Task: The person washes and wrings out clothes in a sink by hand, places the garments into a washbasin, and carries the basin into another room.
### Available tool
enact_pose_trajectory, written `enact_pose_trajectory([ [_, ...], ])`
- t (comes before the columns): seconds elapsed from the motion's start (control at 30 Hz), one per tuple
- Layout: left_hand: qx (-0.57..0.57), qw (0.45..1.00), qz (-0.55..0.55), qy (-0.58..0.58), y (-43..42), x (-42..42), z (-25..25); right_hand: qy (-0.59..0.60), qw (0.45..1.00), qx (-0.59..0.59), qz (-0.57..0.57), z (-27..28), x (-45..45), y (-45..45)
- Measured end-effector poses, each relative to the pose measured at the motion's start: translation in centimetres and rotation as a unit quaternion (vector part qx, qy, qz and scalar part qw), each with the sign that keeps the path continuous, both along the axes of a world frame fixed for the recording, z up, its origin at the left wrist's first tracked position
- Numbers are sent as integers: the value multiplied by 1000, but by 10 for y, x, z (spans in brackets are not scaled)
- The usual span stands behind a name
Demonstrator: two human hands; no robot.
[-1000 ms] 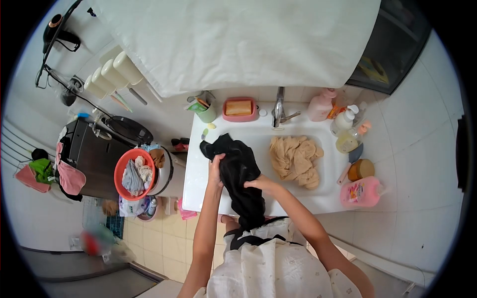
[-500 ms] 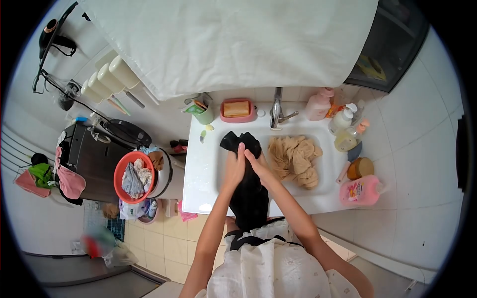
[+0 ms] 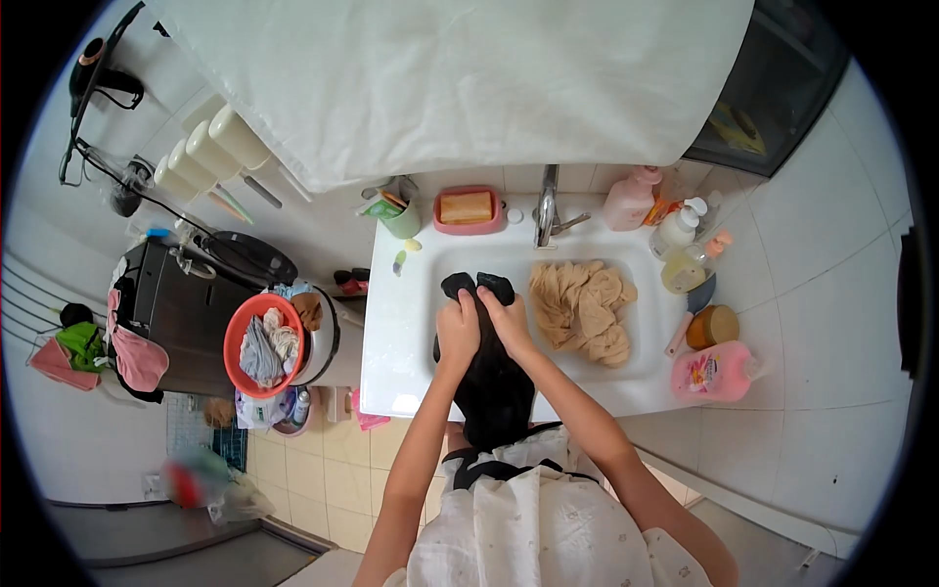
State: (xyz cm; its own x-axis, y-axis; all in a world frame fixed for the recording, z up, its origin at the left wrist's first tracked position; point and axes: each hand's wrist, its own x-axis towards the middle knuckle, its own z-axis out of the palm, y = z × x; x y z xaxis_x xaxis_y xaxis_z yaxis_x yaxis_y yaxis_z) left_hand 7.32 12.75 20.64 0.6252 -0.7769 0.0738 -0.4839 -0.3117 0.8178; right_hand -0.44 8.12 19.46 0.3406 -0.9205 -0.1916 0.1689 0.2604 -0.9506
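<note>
A black garment (image 3: 487,391) hangs from both hands over the near side of the sink and down against my body; its exact kind is not clear. My left hand (image 3: 458,331) is closed around one bunched part of it, thumb on top. Close beside it, my right hand (image 3: 506,321) grips another bunched part the same way. Two dark rounded ends of the cloth stick out beyond the fists. To the right of my hands, a crumpled tan cloth (image 3: 582,308) lies in the white sink (image 3: 401,323).
Behind the basin stand a faucet (image 3: 546,210), a pink soap dish (image 3: 469,227) with a soap bar, and a green cup (image 3: 402,221). Several bottles, including a pink one (image 3: 712,372), line the right edge. A red basin (image 3: 235,338) of clothes is at left.
My hands have gone from lying nearly flat together on the black garment to closed fists slightly apart. The garment's far end is now gathered into two bunches.
</note>
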Motion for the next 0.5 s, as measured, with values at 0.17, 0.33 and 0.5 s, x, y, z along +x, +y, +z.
enact_pose_trajectory([
  [0.17,-150,988,45,-3,-7,3,-8,-6,993,-115,7,-14,2,-5],
  [0.33,-93,993,-12,77,0,7,-8,23,983,-179,16,-9,7,-10],
  [0.5,-93,987,50,119,-2,-6,-6,96,983,-142,69,7,10,-1],
])
